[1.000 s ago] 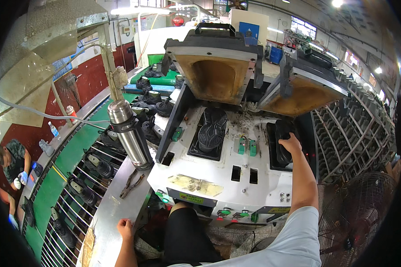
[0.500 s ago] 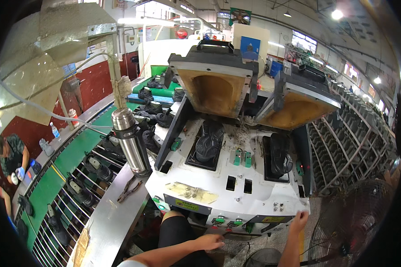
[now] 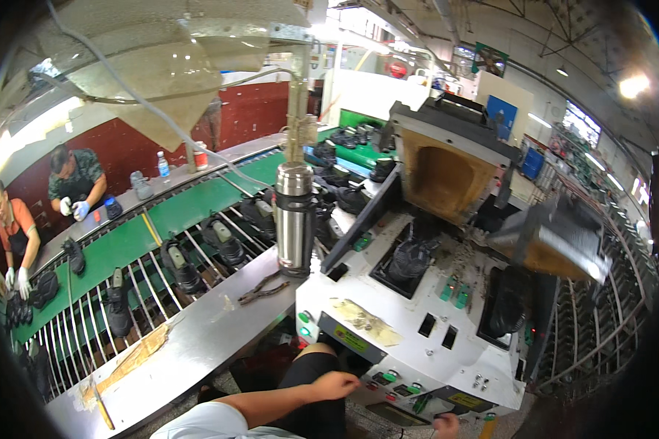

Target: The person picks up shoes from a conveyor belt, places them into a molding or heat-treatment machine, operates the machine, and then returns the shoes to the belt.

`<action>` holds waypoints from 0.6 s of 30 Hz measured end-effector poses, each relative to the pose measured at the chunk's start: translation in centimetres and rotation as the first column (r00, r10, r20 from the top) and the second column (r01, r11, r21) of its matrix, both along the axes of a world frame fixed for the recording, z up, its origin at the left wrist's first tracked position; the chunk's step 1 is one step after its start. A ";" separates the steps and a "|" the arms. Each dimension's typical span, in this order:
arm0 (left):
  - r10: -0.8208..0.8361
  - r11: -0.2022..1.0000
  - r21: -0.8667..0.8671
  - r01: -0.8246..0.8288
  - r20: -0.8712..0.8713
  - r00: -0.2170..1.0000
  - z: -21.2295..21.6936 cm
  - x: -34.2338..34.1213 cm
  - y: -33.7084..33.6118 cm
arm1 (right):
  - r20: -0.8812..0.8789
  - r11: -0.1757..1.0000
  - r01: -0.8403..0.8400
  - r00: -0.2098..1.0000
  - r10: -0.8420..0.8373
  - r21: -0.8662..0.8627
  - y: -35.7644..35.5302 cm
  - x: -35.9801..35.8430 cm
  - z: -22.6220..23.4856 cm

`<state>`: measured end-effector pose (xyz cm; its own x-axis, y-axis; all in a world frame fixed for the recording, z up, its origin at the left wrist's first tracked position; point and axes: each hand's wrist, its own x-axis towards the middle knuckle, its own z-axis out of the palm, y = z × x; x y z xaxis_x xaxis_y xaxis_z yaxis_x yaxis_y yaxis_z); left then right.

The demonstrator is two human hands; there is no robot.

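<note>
My left hand [image 3: 337, 385] is curled closed in front of the machine's control panel, close to its green and red buttons [image 3: 392, 376], with nothing visible in it. Low at the bottom edge, my right hand [image 3: 447, 424] is partly in view beneath the panel's right part, its fingers apparently curled. On the white press machine [image 3: 410, 351], one black shoe [image 3: 411, 257] sits sole-up below the raised left lid [image 3: 447, 164]. Another black shoe [image 3: 509, 307] sits at the right station, where the right lid [image 3: 553, 234] is motion-blurred and tilted above it.
A steel thermos [image 3: 294, 227] and pliers [image 3: 263, 287] rest on the metal ledge [image 3: 198, 351] to the left. Black shoes [image 3: 179, 267] line the roller rack beside the green conveyor [image 3: 124, 245]. Two co-workers [image 3: 77, 183] handle shoes across it. Metal racks [image 3: 600, 336] stand at right.
My view has turned left, bringing more of the conveyor and a second co-worker into sight. The right lid has come lower. My right hand has left the machine's front right corner and moved down.
</note>
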<state>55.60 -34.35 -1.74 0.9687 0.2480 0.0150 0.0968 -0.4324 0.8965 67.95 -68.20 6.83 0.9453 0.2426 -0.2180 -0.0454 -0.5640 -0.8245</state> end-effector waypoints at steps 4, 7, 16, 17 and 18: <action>0.624 0.776 0.087 -0.625 0.041 0.780 -0.2 -12.0 8.8 | 0.651 0.843 -0.531 0.610 0.453 -0.089 12.5 -1.8 0.6; 0.929 0.358 0.241 -0.902 0.006 0.370 0.8 -21.1 12.9 | 0.844 0.827 -0.561 0.419 0.335 -0.050 21.7 1.1 0.3; 0.990 -0.143 0.105 -0.984 0.027 -0.141 -3.5 -39.2 10.0 | 0.557 0.939 0.036 0.813 0.172 -0.342 45.1 16.3 14.5; 0.990 -0.132 -0.022 -0.991 0.043 -0.133 -3.9 -39.6 9.4 | 0.422 0.899 0.093 0.900 0.107 -0.427 46.4 15.7 15.8; 0.992 -0.105 0.091 -0.990 0.084 -0.097 -4.0 -39.7 9.5 | 0.402 0.885 0.151 0.914 0.044 -0.441 47.4 16.2 16.1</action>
